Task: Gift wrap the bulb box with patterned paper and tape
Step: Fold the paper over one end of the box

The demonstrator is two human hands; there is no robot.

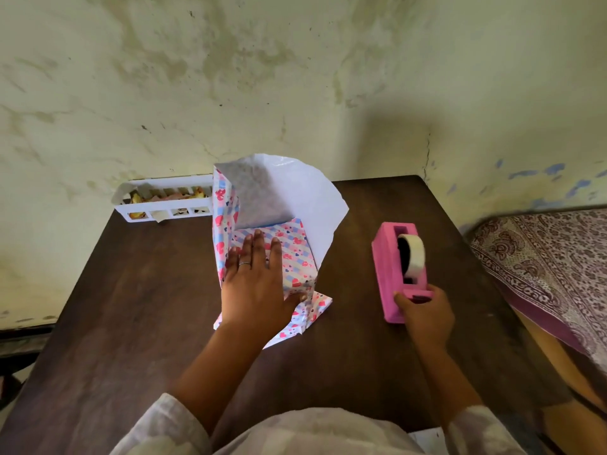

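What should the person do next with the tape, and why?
Probably pull off a short strip. The right hand already touches the cutter end of the pink tape holder, while the left hand presses the folded paper flat on the box, and no tape shows there yet.

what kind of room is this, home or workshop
Most likely a room in a home, not a workshop. A bed with a printed floral cover stands right beside the dark wooden table, and the plaster wall behind is stained and cracked.
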